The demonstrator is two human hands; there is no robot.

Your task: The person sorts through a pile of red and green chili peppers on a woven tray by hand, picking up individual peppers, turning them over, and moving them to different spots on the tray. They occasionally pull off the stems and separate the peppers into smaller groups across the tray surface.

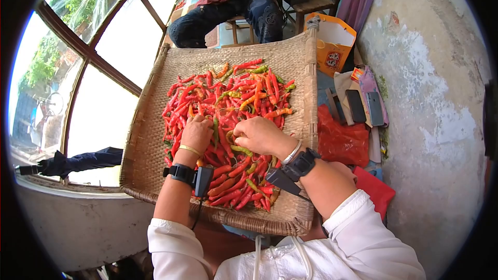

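Note:
A big heap of chili peppers, mostly red with some green and orange ones, covers the middle of a shallow woven tray. Over the heap's left part is my left hand, its fingers curled down among the peppers. Beside its thumb lies a green chili pepper; whatever the fingertips hold is hidden. My right hand is closed a short way to the right, its thumb and fingers pinched at a chili pepper that shows only in part. The two hands are apart. Each wrist carries a black strapped device.
Across the tray sits a person with hands together. To the right are an orange paper bag, a red plastic bag and phones by a worn wall. A folded umbrella lies along the window sill at left.

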